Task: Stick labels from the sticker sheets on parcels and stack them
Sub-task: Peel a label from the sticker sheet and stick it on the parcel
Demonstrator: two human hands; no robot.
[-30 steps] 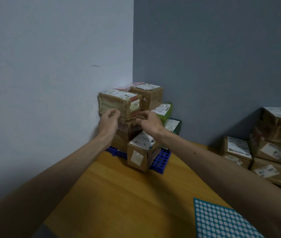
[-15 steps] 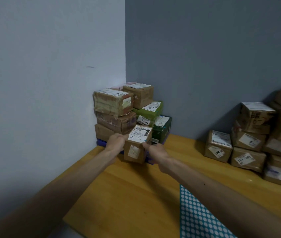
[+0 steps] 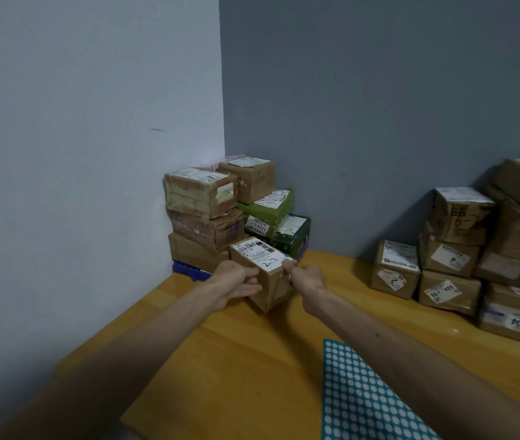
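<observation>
Both hands' fingers clasp the small parcel by opposite sides; stiff cardboard, seemingly light, grips easily

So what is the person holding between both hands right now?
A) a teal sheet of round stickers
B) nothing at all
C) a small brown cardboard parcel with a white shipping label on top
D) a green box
C: the left hand and the right hand clasp the small brown parcel from either side in front of the corner stack, while the teal sticker sheet lies untouched on the wooden table.
</observation>
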